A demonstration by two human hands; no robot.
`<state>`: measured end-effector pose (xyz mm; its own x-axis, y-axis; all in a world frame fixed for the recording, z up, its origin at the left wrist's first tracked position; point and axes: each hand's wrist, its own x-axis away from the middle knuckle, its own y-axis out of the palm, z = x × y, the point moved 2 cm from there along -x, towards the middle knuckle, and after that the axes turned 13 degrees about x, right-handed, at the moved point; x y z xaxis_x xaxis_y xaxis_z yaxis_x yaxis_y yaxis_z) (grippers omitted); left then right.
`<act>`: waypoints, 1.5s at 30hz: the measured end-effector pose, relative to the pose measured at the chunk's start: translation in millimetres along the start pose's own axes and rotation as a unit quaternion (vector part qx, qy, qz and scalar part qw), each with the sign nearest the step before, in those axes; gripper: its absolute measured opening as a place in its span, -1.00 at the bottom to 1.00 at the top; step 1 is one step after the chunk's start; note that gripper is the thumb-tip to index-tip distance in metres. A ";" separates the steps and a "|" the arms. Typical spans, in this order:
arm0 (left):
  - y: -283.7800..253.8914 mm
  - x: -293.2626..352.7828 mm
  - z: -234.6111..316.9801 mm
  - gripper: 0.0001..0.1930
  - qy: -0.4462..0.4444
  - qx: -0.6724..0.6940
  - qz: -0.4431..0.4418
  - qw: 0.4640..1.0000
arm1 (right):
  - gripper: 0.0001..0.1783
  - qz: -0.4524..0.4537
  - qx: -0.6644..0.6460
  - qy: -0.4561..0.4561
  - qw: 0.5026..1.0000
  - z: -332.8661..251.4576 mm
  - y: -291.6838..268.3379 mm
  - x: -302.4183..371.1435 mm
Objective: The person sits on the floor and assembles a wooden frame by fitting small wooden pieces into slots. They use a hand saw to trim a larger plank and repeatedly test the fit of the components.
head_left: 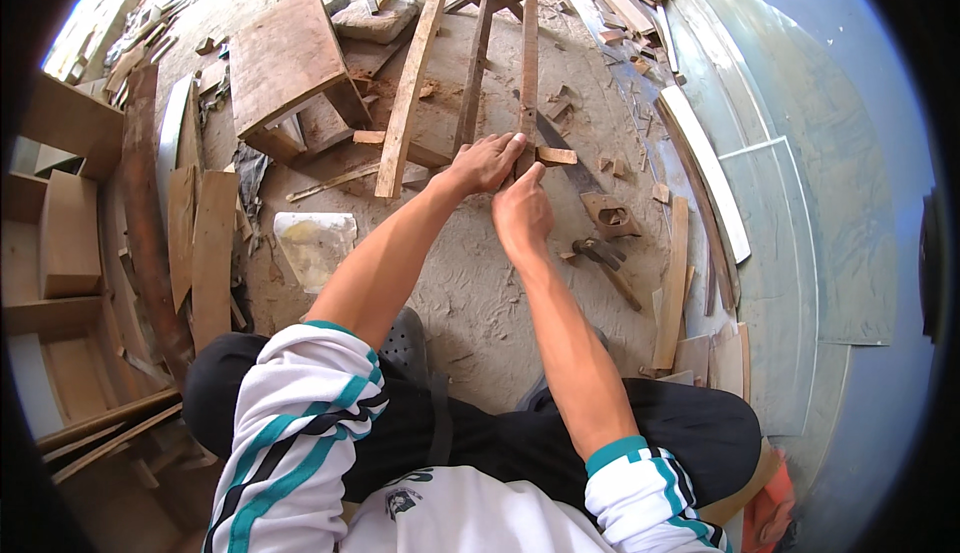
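A wooden frame point(416, 78) of long, narrow strips joined by crosspieces lies ahead of me. My left hand point(486, 164) is closed over the near end of its right-hand strip point(529, 63), fingers pointing right. Just below, my right hand point(523, 215) grips the same end, thumb and fingers pressed against it. A short crosspiece point(556, 156) sticks out to the right of my hands. Close by on the right lies a handsaw point(611, 215), its blade partly behind the frame. Nearer to me is a hammer point(606, 261) on the floor.
A small wooden stool-like box point(290, 58) stands at the far left, with a stone slab point(375, 18) behind it. Planks point(213, 253) and a wooden shelf unit point(70, 243) line the left. Glass sheets point(790, 203) lie along the right; wood offcuts point(628, 11) litter the floor.
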<state>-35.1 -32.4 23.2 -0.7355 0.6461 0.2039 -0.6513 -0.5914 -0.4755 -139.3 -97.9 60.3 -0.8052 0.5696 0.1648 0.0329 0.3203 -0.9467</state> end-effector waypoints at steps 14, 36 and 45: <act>-6.6 -20.5 -30.5 -0.56 -0.042 0.446 0.074 0.891 | -0.55 0.004 0.008 0.023 1.000 -1.2 -0.5 3.0; 18.9 63.7 -26.5 -0.62 0.145 -0.107 0.432 0.883 | -0.58 0.021 0.026 -0.005 0.999 -9.0 -1.1 5.4; -42.7 47.9 10.2 0.51 -0.200 -0.063 0.249 0.946 | -0.56 0.025 0.018 0.001 1.000 -3.2 0.4 2.7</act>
<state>-44.4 18.9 62.0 -0.9733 0.0545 0.2229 -0.1971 -0.6961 -0.6904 -139.6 -93.9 61.2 -0.8015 0.5862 0.1182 0.0516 0.2647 -0.9630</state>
